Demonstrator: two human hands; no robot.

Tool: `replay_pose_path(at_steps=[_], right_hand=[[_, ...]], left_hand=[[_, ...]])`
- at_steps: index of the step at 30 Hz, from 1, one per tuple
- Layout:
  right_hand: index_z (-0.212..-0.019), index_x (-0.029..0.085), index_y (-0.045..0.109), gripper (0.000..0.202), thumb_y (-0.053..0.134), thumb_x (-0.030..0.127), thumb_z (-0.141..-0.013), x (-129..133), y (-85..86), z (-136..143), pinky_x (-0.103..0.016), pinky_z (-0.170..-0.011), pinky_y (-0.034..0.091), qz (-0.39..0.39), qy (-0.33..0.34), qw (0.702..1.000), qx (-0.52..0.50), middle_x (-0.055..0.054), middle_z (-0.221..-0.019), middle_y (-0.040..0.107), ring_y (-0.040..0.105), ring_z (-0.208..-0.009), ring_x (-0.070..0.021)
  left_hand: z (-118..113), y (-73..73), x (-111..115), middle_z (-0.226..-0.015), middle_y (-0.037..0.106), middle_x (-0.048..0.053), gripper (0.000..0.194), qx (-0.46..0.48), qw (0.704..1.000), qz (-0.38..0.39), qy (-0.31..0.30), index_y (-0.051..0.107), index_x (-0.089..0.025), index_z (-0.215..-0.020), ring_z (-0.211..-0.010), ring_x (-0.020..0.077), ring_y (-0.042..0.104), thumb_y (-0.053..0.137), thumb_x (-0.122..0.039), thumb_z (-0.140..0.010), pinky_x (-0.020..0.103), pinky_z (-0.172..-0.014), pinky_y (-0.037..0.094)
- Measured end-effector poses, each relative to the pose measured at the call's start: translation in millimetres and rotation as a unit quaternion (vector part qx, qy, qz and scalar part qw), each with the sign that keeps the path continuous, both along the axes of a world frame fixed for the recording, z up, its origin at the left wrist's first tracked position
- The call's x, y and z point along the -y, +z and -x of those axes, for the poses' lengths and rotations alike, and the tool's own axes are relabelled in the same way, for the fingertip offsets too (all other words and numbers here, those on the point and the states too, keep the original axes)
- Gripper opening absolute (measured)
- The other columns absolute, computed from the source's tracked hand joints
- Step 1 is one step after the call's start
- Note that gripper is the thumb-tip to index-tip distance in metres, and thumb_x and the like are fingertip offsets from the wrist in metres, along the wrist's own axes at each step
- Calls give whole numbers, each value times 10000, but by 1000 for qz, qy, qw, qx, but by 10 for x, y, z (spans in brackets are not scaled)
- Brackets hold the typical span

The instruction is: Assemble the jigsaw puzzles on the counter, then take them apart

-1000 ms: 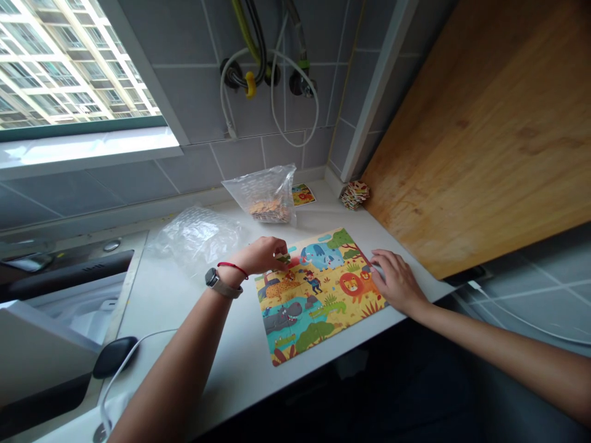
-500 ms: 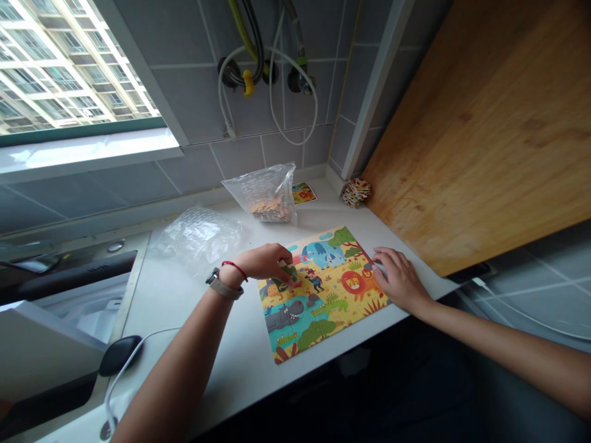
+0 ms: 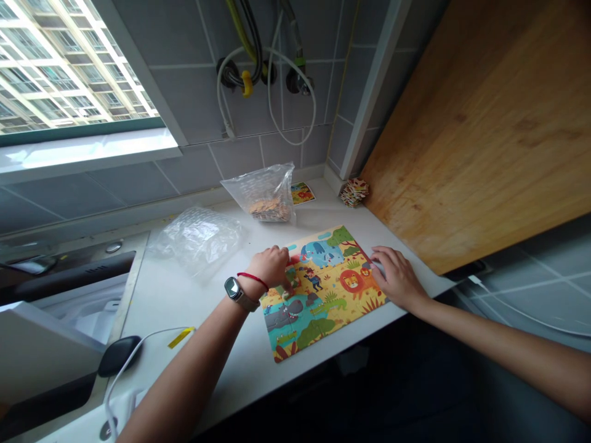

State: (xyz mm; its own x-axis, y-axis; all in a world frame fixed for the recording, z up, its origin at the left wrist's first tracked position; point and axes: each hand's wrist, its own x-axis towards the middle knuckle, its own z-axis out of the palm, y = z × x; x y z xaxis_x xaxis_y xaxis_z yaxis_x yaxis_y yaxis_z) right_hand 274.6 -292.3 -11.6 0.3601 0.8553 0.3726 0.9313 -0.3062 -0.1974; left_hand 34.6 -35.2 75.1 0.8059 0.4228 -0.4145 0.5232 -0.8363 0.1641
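A colourful animal jigsaw puzzle (image 3: 330,307) lies on the white counter, showing elephants, lions, a hippo and crocodiles. My left hand (image 3: 270,269) is over its upper left part, fingers curled and thumb pressed down on a green puzzle piece (image 3: 292,280). The hand hides much of this piece and the area around it. My right hand (image 3: 398,278) rests at the puzzle's right edge beside the lions, fingers stretched out and thumb apart, steadying nothing that I can see lifted.
Behind the puzzle stands a clear bag (image 3: 270,200) of puzzle pieces, with crumpled clear plastic (image 3: 198,237) to its left. A small picture card (image 3: 302,193) and a stack of pieces (image 3: 354,192) sit at the back. A wooden board (image 3: 484,135) leans at right; a black mouse-like object (image 3: 119,355) lies left.
My left hand has turned and come down on the puzzle, its thumb now pressing where it earlier held a green piece tilted up. The right hand stays at the right edge.
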Motion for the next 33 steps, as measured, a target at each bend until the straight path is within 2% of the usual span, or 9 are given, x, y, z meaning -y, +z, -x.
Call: replay_pose_path(at_steps=[5, 9, 13, 17, 19, 21, 24, 28, 33], right_hand=[[-1084, 224, 585, 130, 509, 257, -982, 1, -5, -4, -459, -912, 506, 0, -4, 1000, -3, -132, -1257, 660, 622, -1153, -325], [-1085, 223, 584, 137, 509, 255, -976, 3, -10, -5, -460, -912, 508, 1, -5, 1000, -4, -135, -1257, 657, 621, -1154, -327], [-1081, 224, 582, 133, 503, 252, -979, 2, -8, 9, -448, -913, 508, -2, -2, 1000, -5, -134, -1252, 657, 620, -1153, -320], [-1083, 222, 586, 138, 505, 255, -976, 2, -5, 19, -449, -891, 511, -2, -4, 1000, -2, -136, -1245, 661, 625, -1134, -321], [-1086, 218, 589, 143, 508, 257, -975, 2, -5, 17, -451, -890, 512, -2, -4, 1000, -1, -139, -1246, 661, 626, -1135, -322], [-1089, 214, 596, 149, 510, 255, -975, 2, -4, 14, -451, -895, 514, -2, -4, 1000, -2, -141, -1248, 661, 626, -1140, -322], [-1097, 213, 611, 163, 513, 252, -973, 1, -2, 11, -455, -905, 517, -3, -4, 1000, -7, -141, -1249, 662, 625, -1142, -321], [-1106, 226, 622, 174, 517, 260, -972, -1, 0, 14, -459, -906, 516, -6, -4, 1000, -12, -138, -1243, 665, 628, -1139, -324], [-1100, 216, 617, 170, 511, 261, -974, 0, 7, 18, -458, -899, 514, -2, -5, 1000, -11, -142, -1246, 662, 626, -1137, -323]], left_hand=[[8, 39, 24, -1198, 686, 130, 625, 16, 1000, -15, -15, 659, -191, -1125, -1078, 316, 686, 954, -435, -631, 336, -816, 517], [25, 63, 19, -1107, 726, 106, 584, 23, 1000, -1, -17, 659, -197, -1091, -984, 297, 701, 950, -425, -638, 309, -698, 469], [7, 57, -72, -956, 742, 54, 401, 75, 995, 64, -20, 692, -204, -981, -831, 231, 678, 911, -366, -687, 282, -619, 398], [-82, -48, -192, -825, 708, 19, 277, 165, 975, 145, -30, 714, -194, -885, -733, 183, 629, 832, -422, -780, 271, -621, 410], [-134, -149, -230, -869, 710, 40, 277, 203, 970, 131, -20, 733, -191, -905, -788, 202, 648, 798, -445, -815, 287, -693, 467], [-173, -257, -247, -1041, 714, 88, 321, 237, 967, 94, -11, 749, -191, -974, -955, 248, 670, 813, -454, -802, 330, -858, 512], [-198, -367, -245, -1190, 674, 134, 400, 240, 968, 68, -4, 740, -184, -1056, -1119, 300, 640, 837, -458, -781, 392, -1011, 496], [-199, -367, -237, -1139, 652, 123, 370, 232, 970, 71, 13, 722, -192, -1049, -1061, 299, 642, 844, -409, -775, 402, -973, 517], [-202, -298, -225, -1084, 613, 67, 302, 299, 950, 79, 46, 667, -203, -984, -936, 221, 632, 852, -261, -752, 329, -854, 525]])
